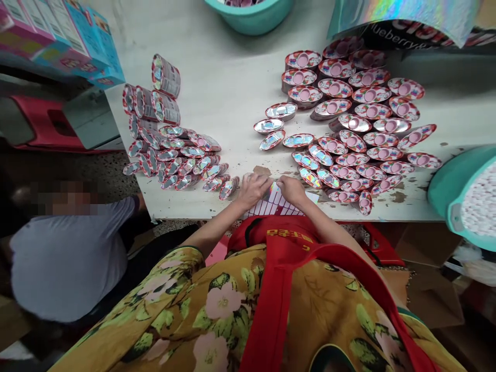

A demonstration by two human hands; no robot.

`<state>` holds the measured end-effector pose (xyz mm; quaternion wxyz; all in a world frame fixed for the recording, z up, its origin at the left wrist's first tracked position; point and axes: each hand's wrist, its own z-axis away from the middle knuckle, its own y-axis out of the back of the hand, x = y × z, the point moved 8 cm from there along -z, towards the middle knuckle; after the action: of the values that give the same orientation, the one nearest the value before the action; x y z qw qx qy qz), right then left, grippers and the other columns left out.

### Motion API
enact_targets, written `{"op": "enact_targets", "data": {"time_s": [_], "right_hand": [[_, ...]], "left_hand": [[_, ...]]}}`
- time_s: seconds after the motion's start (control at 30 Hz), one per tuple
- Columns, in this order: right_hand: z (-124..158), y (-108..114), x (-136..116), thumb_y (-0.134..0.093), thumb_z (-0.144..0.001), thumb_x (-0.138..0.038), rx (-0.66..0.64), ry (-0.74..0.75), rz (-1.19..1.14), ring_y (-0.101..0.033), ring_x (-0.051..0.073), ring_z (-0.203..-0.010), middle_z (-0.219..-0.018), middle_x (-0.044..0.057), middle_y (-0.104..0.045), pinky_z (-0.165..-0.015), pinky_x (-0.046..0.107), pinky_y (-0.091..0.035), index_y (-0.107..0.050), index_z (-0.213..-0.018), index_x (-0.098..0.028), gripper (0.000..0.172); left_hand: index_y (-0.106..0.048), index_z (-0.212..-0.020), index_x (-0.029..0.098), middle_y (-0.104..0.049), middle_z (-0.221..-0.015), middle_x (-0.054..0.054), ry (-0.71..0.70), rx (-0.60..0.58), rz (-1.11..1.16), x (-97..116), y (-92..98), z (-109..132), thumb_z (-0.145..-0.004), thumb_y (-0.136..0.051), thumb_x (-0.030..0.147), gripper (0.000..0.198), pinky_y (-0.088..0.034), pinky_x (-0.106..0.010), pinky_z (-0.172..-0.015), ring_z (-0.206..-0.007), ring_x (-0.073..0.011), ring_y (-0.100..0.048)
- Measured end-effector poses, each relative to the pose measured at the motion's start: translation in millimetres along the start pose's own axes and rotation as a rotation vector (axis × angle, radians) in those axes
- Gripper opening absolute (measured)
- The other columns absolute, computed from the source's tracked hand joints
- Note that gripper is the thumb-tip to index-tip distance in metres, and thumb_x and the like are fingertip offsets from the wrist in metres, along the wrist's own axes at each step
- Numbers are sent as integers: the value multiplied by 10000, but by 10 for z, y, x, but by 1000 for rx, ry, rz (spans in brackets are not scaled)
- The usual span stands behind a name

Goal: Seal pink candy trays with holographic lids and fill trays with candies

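Observation:
A sheet of small stickers, pale with dark lines and a shiny patch, lies at the table's front edge close to my body. My left hand has its fingers bent down on the sheet's upper left part. Opposite it, my right hand is closed in a pinch at the sheet's shiny upper edge. The fingertips nearly meet, and they partly hide what lies between them. Oval containers with shiny tops stand just right of my hands. Others, with red rims, stand to the left.
Many oval containers with pink round bumps crowd the table's right side. A teal bucket of small white pieces stands at far right, a teal basin at the back. Colourful boxes stand at back left. A person in grey sits at left.

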<state>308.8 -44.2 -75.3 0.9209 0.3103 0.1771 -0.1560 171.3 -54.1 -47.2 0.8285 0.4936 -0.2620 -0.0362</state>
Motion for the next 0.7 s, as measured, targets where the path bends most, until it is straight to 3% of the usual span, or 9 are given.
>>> {"op": "enact_targets", "data": {"time_s": [0.13, 0.2, 0.27, 0.37, 0.47, 0.57, 0.63, 0.7], "right_hand": [[-47, -17, 43, -453, -1028, -278, -3, -36, -56, -682, 257, -1120, -1208, 101, -759, -874, 319, -465, -721, -1144, -208, 300], [-73, -43, 51, -461, -1022, -279, -1, -53, -67, -681, 270, -1120, -1202, 113, -757, -885, 334, -475, -726, -1145, -202, 302], [-69, -38, 39, -476, -1011, -263, 28, -54, -93, -673, 278, -1138, -1208, 126, -751, -916, 349, -483, -733, -1138, -196, 295], [27, 109, -78, -458, -1020, -266, 152, 78, -307, -641, 248, -1213, -1271, 121, -725, -998, 342, -475, -717, -1187, -192, 317], [158, 222, -161, -361, -1056, -457, 99, 186, -723, -713, 203, -1014, -1213, 106, -741, -875, 316, -526, -690, -1201, -193, 446], [193, 280, -129, -558, -912, -643, -22, 152, -968, -677, 157, -692, -932, 67, -755, -676, 277, -505, -685, -958, -185, 478], [143, 419, -44, -724, -770, -618, 21, 148, -990, -608, 136, -603, -734, 17, -690, -620, 260, -469, -632, -807, -189, 440], [46, 632, 69, -758, -732, -554, 86, 158, -940, -550, 124, -565, -628, -22, -613, -588, 250, -434, -598, -745, -196, 392]], "left_hand": [[-706, -1259, 290, -607, -1499, -93, -98, -12, 91, 28, -128, 358, -1026, -472, 253, 332, -358, -536, -1091, -1371, -324, -516], [-732, -1108, 256, -690, -1383, -92, -171, -46, 234, 82, -123, 517, -1007, -523, 280, 233, -411, -492, -1060, -1312, -304, -576], [-716, -957, 232, -773, -1138, -77, -133, 2, 437, 74, -2, 573, -984, -557, 287, 171, -477, -423, -981, -1129, -252, -671], [-654, -850, 220, -726, -832, -18, 220, 283, 770, -163, 302, 483, -918, -650, 335, 134, -523, -320, -789, -799, -173, -677], [-609, -818, 213, -674, -758, 14, 464, 500, 1060, -260, 504, 302, -796, -763, 360, 214, -512, -270, -699, -710, -140, -642], [-585, -803, 209, -662, -741, 19, 517, 551, 1222, -195, 599, 59, -726, -809, 367, 284, -516, -263, -706, -708, -135, -651], [-583, -804, 209, -657, -723, 23, 536, 544, 1280, -157, 600, -94, -729, -808, 385, 295, -511, -266, -694, -674, -133, -648], [-597, -797, 210, -656, -709, 22, 539, 540, 1275, -144, 605, -278, -757, -786, 391, 264, -507, -275, -692, -659, -139, -641]]}}
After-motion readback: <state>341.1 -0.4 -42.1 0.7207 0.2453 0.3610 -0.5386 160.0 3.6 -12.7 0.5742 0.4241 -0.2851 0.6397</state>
